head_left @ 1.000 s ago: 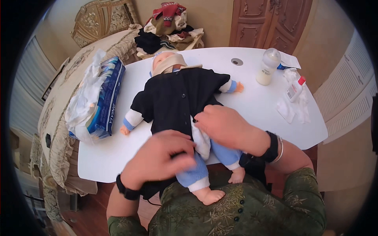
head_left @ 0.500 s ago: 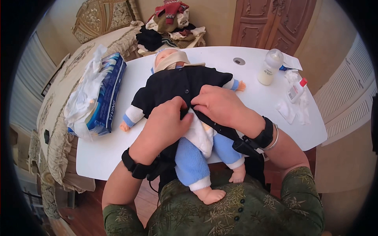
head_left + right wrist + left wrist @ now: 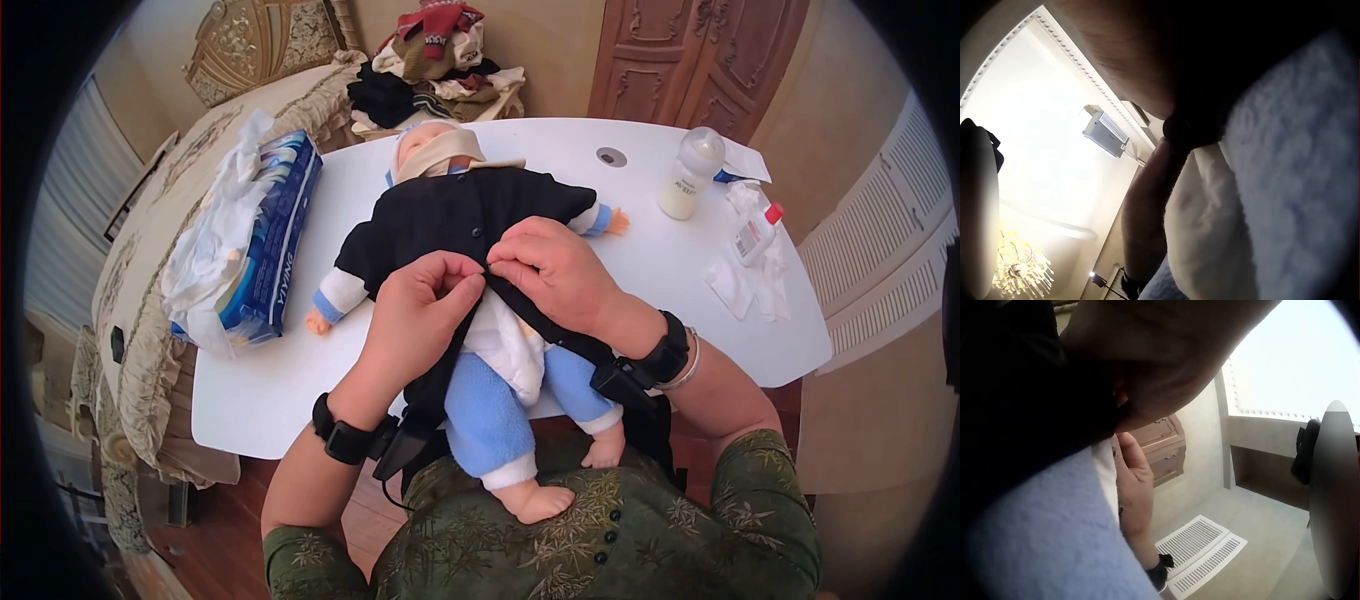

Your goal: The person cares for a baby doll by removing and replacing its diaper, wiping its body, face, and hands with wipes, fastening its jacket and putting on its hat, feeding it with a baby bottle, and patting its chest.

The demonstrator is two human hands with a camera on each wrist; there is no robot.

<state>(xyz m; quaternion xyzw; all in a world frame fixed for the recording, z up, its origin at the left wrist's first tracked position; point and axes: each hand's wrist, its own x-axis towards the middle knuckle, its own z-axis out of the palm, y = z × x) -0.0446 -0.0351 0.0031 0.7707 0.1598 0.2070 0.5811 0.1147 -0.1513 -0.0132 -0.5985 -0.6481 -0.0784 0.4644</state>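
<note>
A baby doll (image 3: 488, 410) in a blue and white fleece suit lies on its back on the white table. It wears a black buttoned cardigan (image 3: 410, 230), whose lower fronts part over a white cloth (image 3: 512, 350). My left hand (image 3: 415, 315) pinches one front edge of the cardigan between thumb and fingers. Close against it, my right hand (image 3: 560, 275) pinches the other front edge. A dark round button (image 3: 1177, 127) shows at the fingers in the right wrist view. Higher up the chest, another button (image 3: 476, 232) is visible. Fingers hide most of the meeting point.
On the table's left stands a blue diaper pack (image 3: 285, 240) with white diapers (image 3: 215, 235) on it. A baby bottle (image 3: 685, 180), a small red-capped bottle (image 3: 755, 235) and crumpled white tissues (image 3: 735, 285) are at the right. Folded clothes (image 3: 435, 70) are piled behind.
My hands have moved up from the cardigan's lower part to mid-chest and come together, drawing its fronts inward. Over the last half second they have stayed almost in place, pinching the edges.
</note>
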